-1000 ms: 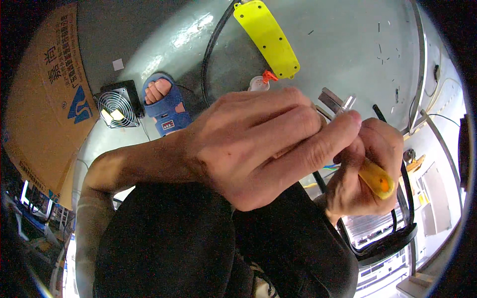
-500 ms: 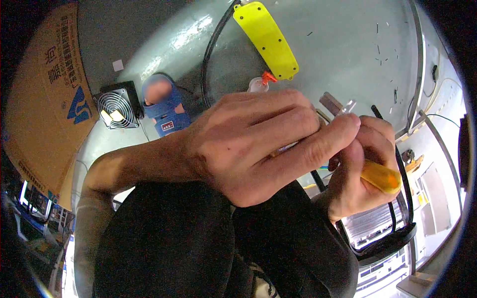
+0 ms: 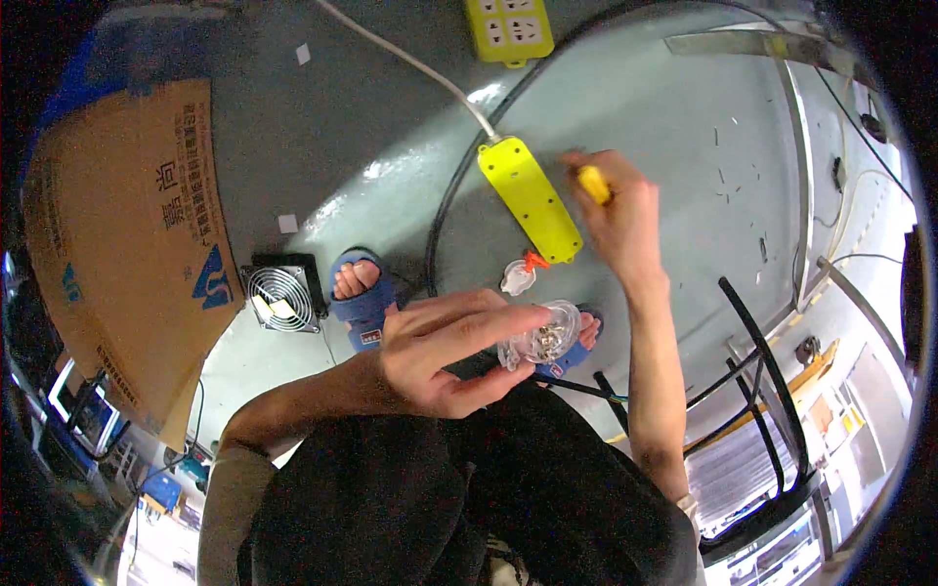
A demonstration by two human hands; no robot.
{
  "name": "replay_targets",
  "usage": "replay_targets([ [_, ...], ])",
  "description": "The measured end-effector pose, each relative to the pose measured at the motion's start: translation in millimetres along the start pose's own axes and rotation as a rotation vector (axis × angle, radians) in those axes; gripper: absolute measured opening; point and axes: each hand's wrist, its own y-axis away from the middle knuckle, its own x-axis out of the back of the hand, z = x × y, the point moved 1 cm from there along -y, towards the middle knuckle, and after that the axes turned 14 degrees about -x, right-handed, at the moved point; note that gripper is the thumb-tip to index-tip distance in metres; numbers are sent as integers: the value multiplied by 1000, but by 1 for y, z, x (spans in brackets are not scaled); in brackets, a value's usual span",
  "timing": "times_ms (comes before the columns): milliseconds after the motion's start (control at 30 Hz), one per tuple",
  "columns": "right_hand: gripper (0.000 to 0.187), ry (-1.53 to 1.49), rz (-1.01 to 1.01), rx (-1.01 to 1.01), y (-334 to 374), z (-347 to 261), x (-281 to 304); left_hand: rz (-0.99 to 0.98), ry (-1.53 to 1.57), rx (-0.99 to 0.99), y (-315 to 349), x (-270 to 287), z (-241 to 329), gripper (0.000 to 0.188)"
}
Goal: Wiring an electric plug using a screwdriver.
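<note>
My left hand (image 3: 445, 352) is closed on a clear round plastic case (image 3: 552, 334) with small metal pieces inside, held above my knees. My right hand (image 3: 620, 220) is stretched forward over the floor, its fingers wrapped round a yellow-handled tool (image 3: 594, 185). The tool's working end is blurred and cannot be made out. Beside the right hand a yellow-green power strip (image 3: 532, 200) lies face down on the floor, with a pale cable at its far end. By its near end are a small orange piece (image 3: 533, 261) and a white round cup-like piece (image 3: 518, 277).
A large cardboard box (image 3: 137, 244) stands at the left, with a square fan (image 3: 283, 293) beside it. Another power strip (image 3: 510, 29) lies farther off, socket side up. A black cable (image 3: 445, 210) curves across the floor. A black metal-framed chair (image 3: 782, 391) stands at the right.
My right hand has moved away from the left, forward over the floor with the yellow-handled tool. My left hand is lower, showing the clear case. The view has shifted, revealing more floor ahead.
</note>
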Motion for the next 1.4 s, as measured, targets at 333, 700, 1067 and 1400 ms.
replay_targets([
  [333, 25, 110, -94, 190, 1, -14, -45, 27, 58, -53, -14, 9, 2, 46],
  [700, 21, 422, -100, 421, 10, -20, -37, 49, -87, -63, -21, 10, 10, 44],
  [1067, 19, -835, 80, -24, 107, -91, 68, 96, -227, -273, -29, 7, 3, 48],
  [1400, 32, -749, -40, -113, 117, -88, 67, 86, -346, -505, -30, -9, 1, 48],
])
